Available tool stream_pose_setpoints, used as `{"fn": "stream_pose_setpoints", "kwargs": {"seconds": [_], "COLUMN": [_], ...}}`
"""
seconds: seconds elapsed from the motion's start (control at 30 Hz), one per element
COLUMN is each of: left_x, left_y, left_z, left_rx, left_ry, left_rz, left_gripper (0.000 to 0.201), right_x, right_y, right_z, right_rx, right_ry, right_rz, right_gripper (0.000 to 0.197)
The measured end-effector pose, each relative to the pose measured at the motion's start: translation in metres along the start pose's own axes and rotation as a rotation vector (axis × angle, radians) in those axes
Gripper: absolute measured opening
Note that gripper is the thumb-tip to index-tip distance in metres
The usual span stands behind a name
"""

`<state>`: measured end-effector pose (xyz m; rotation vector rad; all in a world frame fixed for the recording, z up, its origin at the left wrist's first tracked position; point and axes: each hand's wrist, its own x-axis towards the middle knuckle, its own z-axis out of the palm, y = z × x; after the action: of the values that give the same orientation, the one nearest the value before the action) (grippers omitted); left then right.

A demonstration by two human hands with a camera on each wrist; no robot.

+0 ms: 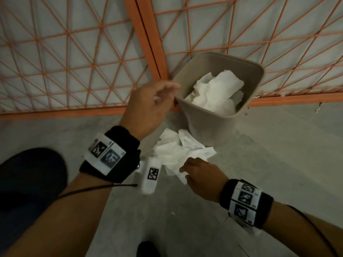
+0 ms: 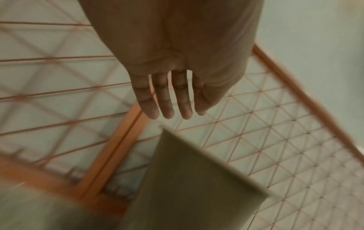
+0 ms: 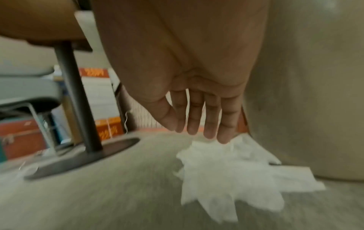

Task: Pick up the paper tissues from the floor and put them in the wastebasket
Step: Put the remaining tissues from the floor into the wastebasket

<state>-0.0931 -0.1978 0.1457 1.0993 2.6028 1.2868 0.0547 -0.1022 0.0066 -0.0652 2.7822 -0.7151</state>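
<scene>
A beige wastebasket [image 1: 207, 123] stands on the floor against an orange mesh fence, with white tissues [image 1: 217, 93] piled inside. A heap of crumpled white tissues [image 1: 178, 151] lies on the floor at its near side, also seen in the right wrist view [image 3: 226, 179]. My left hand [image 1: 154, 101] hovers by the basket's left rim with fingers straight and empty [image 2: 169, 99]; the basket's corner [image 2: 187, 179] shows below it. My right hand [image 1: 196, 173] is low over the near edge of the heap, fingers extended [image 3: 202, 123] and holding nothing.
The orange mesh fence [image 1: 74, 58] runs behind the basket. A dark chair post with a round base [image 3: 82, 149] stands on the grey floor left of the tissues, boxes behind it. A dark shoe [image 1: 29, 182] is at the left, another [image 1: 147, 248] at the bottom edge.
</scene>
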Motion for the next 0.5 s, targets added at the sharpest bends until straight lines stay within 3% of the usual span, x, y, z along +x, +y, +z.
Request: {"fn": "stream_pose_setpoints", "kwargs": {"seconds": [0.07,0.23,0.4,0.5], "left_x": [-0.027,-0.079,-0.086,-0.084], "left_y": [-0.037,-0.123,-0.17,-0.181], "left_z": [0.009,0.049,0.08,0.098], "left_rx": [0.029,0.244,0.368,0.479], "left_ry": [-0.038,-0.361,-0.579,-0.668], "left_rz": [-0.131,-0.357,-0.452,-0.425], "left_gripper": [0.023,0.035,0.061,0.065], "right_x": [0.017,0.045,0.05,0.047], "right_y": [0.005,0.03,0.046,0.054], "right_z": [0.026,0.076,0.083,0.083], "right_rx": [-0.101,-0.291,-0.402,-0.334], "right_ry": [-0.07,-0.133,-0.021,0.052], "right_rz": [-0.016,-0.01,-0.069,-0.089], "right_gripper": [0.044,0.055,0.039,0.029]}}
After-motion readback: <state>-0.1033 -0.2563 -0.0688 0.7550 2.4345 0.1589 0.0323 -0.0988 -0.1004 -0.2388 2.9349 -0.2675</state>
